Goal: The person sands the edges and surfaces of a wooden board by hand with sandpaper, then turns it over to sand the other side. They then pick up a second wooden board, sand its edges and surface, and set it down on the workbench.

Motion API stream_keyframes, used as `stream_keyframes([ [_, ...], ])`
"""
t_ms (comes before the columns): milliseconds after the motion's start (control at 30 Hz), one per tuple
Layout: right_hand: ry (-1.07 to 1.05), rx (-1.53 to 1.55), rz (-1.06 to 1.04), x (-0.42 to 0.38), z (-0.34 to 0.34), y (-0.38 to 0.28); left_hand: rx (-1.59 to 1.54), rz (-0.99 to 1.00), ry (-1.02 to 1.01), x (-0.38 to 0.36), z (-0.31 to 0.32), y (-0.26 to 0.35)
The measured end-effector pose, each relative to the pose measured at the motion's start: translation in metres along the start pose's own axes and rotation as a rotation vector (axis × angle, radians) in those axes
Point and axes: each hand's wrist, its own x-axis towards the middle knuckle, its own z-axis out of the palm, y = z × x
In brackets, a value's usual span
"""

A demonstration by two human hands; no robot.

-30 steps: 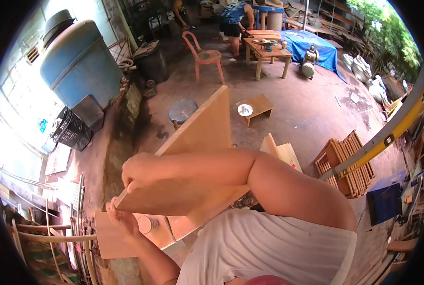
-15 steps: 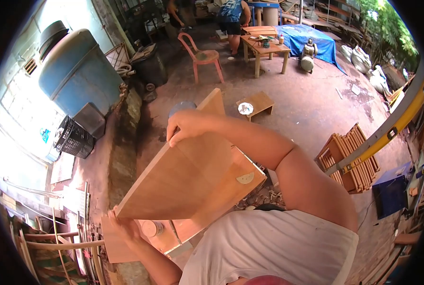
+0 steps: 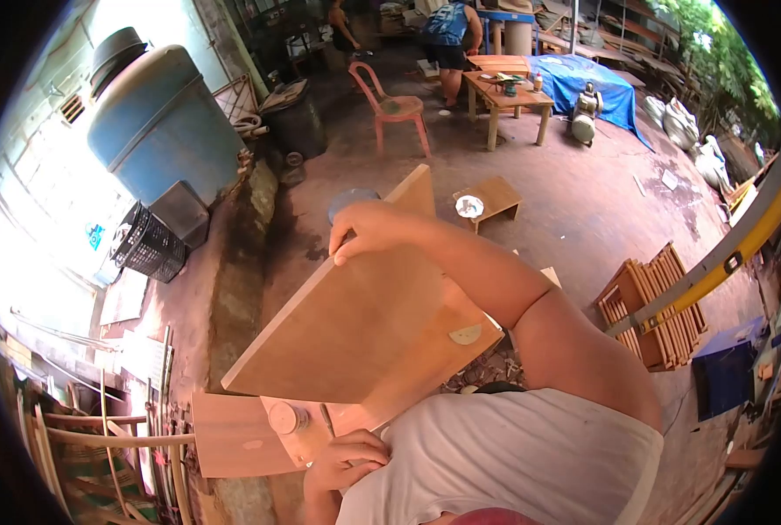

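Observation:
My right hand (image 3: pixel 364 232) grips the upper edge of a flat wooden panel (image 3: pixel 338 341), which stands tilted over a wooden work surface (image 3: pixel 482 350). The panel's lower left corner is free of any hand. Low in front of my shirt, my left hand (image 3: pixel 348 459) has loosely bent fingers with a gap between them, and nothing shows in it. Near that hand are a small round tub (image 3: pixel 287 418) and a thin dark stick (image 3: pixel 327 420). Another flat board (image 3: pixel 233 433) lies left of the tub. Behind my right hand a grey-blue round thing (image 3: pixel 351 201) is partly hidden.
A low wooden stool (image 3: pixel 496 197) bears a white dish (image 3: pixel 469 206). Slatted wooden pieces (image 3: pixel 657 306) are stacked on the right. Farther off are a red chair (image 3: pixel 395 107), a table (image 3: pixel 504 92), a compressor (image 3: pixel 586 118) and a person (image 3: pixel 450 39). A blue tank (image 3: pixel 167 131) stands left.
My left hand has let go of the panel's lower left corner and moved down and right towards my shirt. My right hand still holds the panel. The whole view has shifted slightly right.

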Motion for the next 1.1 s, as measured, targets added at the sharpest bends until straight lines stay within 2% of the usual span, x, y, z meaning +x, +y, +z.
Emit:
stream_keyframes([
  [33,-0.007,-0.001,-0.003,-0.001,0.000,-0.001,-0.149,-0.057,-0.100,-0.001,0.002,-0.002],
  [67,-0.007,-0.008,0.003,-0.002,-0.001,-0.002,-0.149,-0.054,-0.094,-0.004,-0.002,-0.005],
  [133,-0.002,-0.017,0.008,-0.001,-0.002,-0.003,-0.193,-0.137,-0.259,-0.018,-0.018,-0.012],
  [167,-0.019,0.006,0.006,-0.001,-0.002,-0.001,-0.191,-0.133,-0.261,-0.023,-0.023,-0.016],
  [233,-0.028,0.025,0.006,-0.002,-0.004,0.000,-0.235,-0.108,-0.401,-0.026,-0.032,-0.022],
  [300,0.010,0.019,-0.025,-0.004,-0.002,-0.001,-0.184,-0.103,-0.379,-0.017,-0.027,-0.015],
  [367,0.014,0.020,-0.011,-0.007,-0.002,-0.006,-0.155,-0.047,-0.239,-0.002,-0.018,-0.009],
  [467,0.004,0.020,0.010,-0.009,-0.004,-0.009,-0.085,-0.038,-0.160,0.018,-0.002,0.000],
  [600,-0.042,0.019,0.029,-0.009,-0.005,-0.008,-0.168,-0.069,-0.207,0.000,-0.015,-0.011],
  [667,-0.030,0.024,0.019,-0.011,-0.003,-0.008,-0.253,-0.109,-0.372,-0.015,-0.031,-0.014],
  [767,-0.017,0.022,0.011,-0.014,-0.004,-0.012,-0.241,-0.111,-0.408,-0.020,-0.034,-0.014],
  [800,-0.014,0.018,0.011,-0.013,-0.004,-0.013,-0.242,-0.111,-0.410,-0.019,-0.032,-0.012],
  [867,-0.001,0.017,-0.013,-0.012,-0.002,-0.008,-0.158,-0.168,-0.275,-0.013,-0.023,-0.008],
  [967,0.011,0.017,-0.038,-0.012,-0.002,-0.006,-0.151,-0.133,-0.176,0.000,-0.008,-0.008],
  [1100,-0.017,0.022,-0.022,-0.014,-0.003,-0.008,-0.196,-0.153,-0.276,-0.019,-0.027,-0.014],
])
